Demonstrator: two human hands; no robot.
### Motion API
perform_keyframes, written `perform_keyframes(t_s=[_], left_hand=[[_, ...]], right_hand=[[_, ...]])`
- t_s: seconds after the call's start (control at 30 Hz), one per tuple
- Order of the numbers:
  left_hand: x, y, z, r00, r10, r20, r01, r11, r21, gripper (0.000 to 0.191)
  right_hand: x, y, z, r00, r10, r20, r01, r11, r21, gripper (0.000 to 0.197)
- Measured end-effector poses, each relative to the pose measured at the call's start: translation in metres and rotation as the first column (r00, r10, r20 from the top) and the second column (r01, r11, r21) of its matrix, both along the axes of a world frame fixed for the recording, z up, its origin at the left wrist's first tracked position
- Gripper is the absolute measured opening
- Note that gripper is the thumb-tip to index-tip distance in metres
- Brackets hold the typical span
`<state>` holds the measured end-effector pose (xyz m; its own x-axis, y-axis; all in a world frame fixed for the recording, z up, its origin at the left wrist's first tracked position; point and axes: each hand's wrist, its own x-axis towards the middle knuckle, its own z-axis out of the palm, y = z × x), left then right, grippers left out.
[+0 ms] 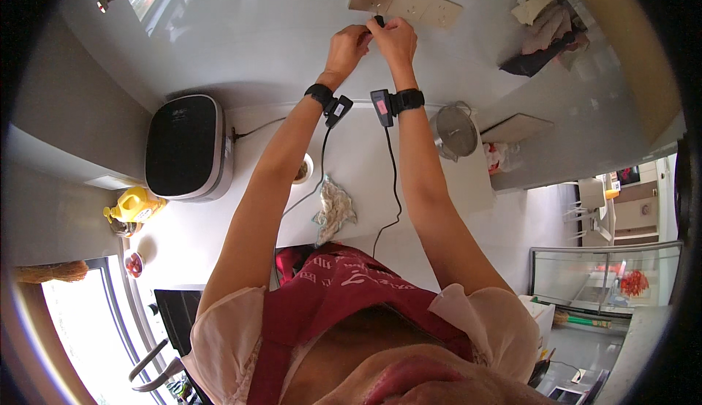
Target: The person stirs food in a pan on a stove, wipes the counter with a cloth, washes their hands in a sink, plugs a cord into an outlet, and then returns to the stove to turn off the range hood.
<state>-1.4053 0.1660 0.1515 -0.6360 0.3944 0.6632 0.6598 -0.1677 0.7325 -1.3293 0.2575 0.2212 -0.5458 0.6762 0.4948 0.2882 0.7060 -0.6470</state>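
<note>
Both hands meet high on the wall, just below a row of power sockets (405,2). My right hand (397,41) grips a black plug (379,21) between thumb and fingers. Its tip is close under the leftmost socket plate; whether the prongs have entered it I cannot tell. Against it, my left hand (345,49) has its fingers curled around a dark part at the plug's lower end, mostly hidden. A black-topped countertop appliance (184,147) stands on the left, and its power cord (263,128) runs behind my left forearm.
On the counter lie a crumpled cloth (335,207) and a small bowl (303,169), partly behind my left arm. A metal pot (455,130) stands right. Rags (543,32) hang on the right wall. A yellow jug (137,206) stands left. Wrist devices (382,107) trail black cables.
</note>
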Motion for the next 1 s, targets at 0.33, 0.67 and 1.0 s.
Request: perform_keyframes(t_s=[0.33, 0.67, 1.0], left_hand=[[-0.009, -0.056, 0.073, 0.996, 0.045, -0.073, -0.037, 0.994, 0.105, 0.018], [-0.071, -0.085, 0.152, 0.927, 0.319, -0.198, -0.254, 0.921, 0.295, 0.021], [-0.081, -0.081, 0.171, 0.904, 0.424, -0.060, -0.409, 0.897, 0.169, 0.026]], right_hand=[[0.003, -0.021, 0.091, 0.838, 0.499, -0.221, -0.512, 0.859, 0.000, 0.034], [-0.055, -0.048, 0.182, 0.512, 0.812, -0.280, -0.849, 0.529, -0.016, 0.027], [-0.097, -0.027, 0.203, 0.508, 0.845, -0.165, -0.860, 0.509, -0.038, 0.021]])
